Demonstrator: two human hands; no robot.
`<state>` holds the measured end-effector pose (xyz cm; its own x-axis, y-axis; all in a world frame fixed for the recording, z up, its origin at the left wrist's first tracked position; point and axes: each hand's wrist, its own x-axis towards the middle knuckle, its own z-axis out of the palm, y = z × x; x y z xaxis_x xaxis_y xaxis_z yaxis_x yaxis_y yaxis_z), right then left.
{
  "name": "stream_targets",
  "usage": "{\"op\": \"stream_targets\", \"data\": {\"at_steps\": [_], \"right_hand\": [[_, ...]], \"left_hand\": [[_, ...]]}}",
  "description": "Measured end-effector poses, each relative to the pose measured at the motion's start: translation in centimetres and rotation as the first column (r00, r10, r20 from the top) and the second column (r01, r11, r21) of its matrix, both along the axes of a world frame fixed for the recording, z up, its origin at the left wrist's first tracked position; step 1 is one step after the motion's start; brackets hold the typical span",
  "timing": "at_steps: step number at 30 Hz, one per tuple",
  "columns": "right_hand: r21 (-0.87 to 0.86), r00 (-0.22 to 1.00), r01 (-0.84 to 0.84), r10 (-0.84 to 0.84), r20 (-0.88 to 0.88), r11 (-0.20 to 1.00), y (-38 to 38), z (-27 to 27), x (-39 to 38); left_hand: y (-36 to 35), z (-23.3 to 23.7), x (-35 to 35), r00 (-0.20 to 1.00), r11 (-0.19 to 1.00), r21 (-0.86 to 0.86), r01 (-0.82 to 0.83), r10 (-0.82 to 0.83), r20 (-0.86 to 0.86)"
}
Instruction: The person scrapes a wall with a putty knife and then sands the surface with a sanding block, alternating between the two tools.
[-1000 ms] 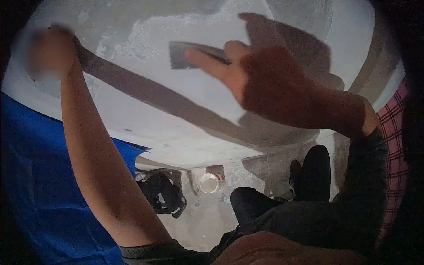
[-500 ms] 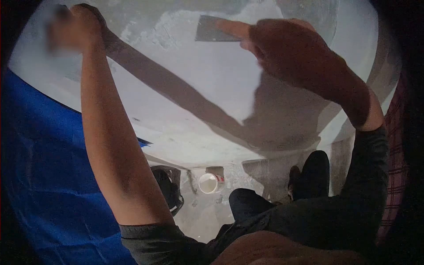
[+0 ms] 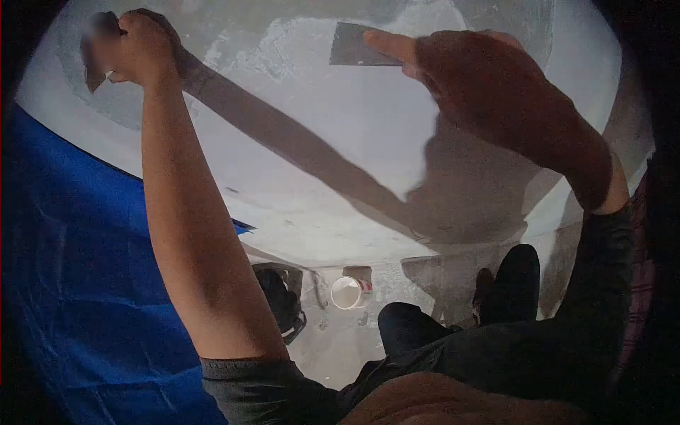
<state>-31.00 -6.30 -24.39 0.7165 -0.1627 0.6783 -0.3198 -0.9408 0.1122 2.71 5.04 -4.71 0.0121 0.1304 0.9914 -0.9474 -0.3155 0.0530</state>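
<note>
- Our right hand (image 3: 489, 78) is raised to the white plastered wall (image 3: 340, 177) and holds a putty knife (image 3: 352, 45).
- The index finger (image 3: 386, 44) lies straight along the back of the blade. The other fingers are curled in around the handle, which the hand hides.
- The flat grey blade touches the wall near the top of the view, over a rough, patchy area of plaster (image 3: 269, 42).
- Our left hand (image 3: 138, 46) is up at the top left, also at the wall and well apart from the right hand.
- Its fingers are closed in a fist around a dark object (image 3: 92, 74). That spot is blurred, so we cannot tell what the object is.
- The left forearm casts a long dark shadow (image 3: 297, 149) that slants across the wall towards the lower right. The right arm's shadow (image 3: 467, 191) spreads just below that arm.
- A blue sheet (image 3: 64, 283) covers the left side of the view, beside the left arm and below the curve of the wall.
- On the dusty floor below stands a white cup (image 3: 347, 292), with a dark bag (image 3: 283, 312) just to its left.
- Our dark trousers (image 3: 411, 326) and a dark shoe (image 3: 517, 273) show to the right of the cup.
- A dark sleeve (image 3: 602, 283) covers the right upper arm.
</note>
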Motion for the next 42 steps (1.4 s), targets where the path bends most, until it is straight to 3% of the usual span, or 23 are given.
{"op": "stream_targets", "data": {"at_steps": [4,8,10,14,18,23,25,26,28,29,31,34,40,42], "right_hand": [[0.161,0.996,-0.019,0.033,-0.087,0.987,0.3,1.6,-1.0],[0.447,0.927,0.156,0.025,-0.373,0.881,2.1,5.7,-1.4],[0.547,0.865,0.239,0.081,-0.496,0.802,2.7,7.9,-1.4],[0.533,0.902,0.202,0.056,-0.428,0.821,1.9,7.2,-0.7],[0.516,0.916,0.194,0.034,-0.401,0.834,1.4,6.7,-0.4],[0.472,0.918,0.178,0.027,-0.395,0.864,1.3,6.3,-0.9],[0.822,0.976,0.072,0.132,-0.176,0.565,1.9,6.2,-1.4],[0.822,0.976,0.075,0.129,-0.178,0.565,1.9,6.5,-1.3],[0.582,0.935,0.157,0.070,-0.348,0.798,2.0,7.3,-0.8],[0.584,0.936,0.154,0.072,-0.344,0.797,2.6,7.8,-0.7],[0.823,0.929,0.364,-0.103,-0.356,0.437,4.1,8.6,-0.8],[0.666,0.912,0.310,-0.015,-0.409,0.678,3.2,8.8,-0.8],[0.542,0.883,0.285,0.003,-0.469,0.791,2.8,9.1,-1.1],[0.507,0.875,0.282,-0.003,-0.484,0.815,3.2,9.2,-1.6]], "left_hand": [[0.1,0.1,0.0,0.998,0.999,0.005,-0.043,0.043,-0.050],[-0.1,0.2,1.2,0.998,0.998,-0.042,0.043,-0.041,0.055],[0.0,0.3,-0.3,1.000,0.999,-0.036,0.021,-0.020,0.015],[0.1,1.4,2.4,0.998,1.000,-0.002,0.022,-0.022,-0.060],[0.4,0.6,0.6,0.996,1.000,0.003,0.029,-0.029,-0.088],[0.8,1.0,1.0,0.999,1.000,0.007,-0.021,0.022,-0.040],[0.8,1.1,0.9,0.998,1.000,-0.010,-0.024,0.023,-0.059],[0.9,1.1,0.7,0.998,1.000,-0.011,-0.001,0.000,-0.057],[1.1,1.4,0.6,0.999,1.000,-0.010,0.021,-0.022,-0.050],[1.1,1.6,0.5,0.998,1.000,-0.011,-0.003,0.002,-0.066],[1.3,1.9,0.3,0.996,1.000,-0.016,-0.027,0.025,-0.085],[1.2,1.7,0.4,0.995,0.999,-0.040,-0.007,0.003,-0.101],[1.5,1.8,0.2,0.996,0.998,-0.059,0.003,-0.009,-0.090],[1.8,2.3,0.1,0.996,0.996,0.020,0.092,-0.092,-0.005]]}}
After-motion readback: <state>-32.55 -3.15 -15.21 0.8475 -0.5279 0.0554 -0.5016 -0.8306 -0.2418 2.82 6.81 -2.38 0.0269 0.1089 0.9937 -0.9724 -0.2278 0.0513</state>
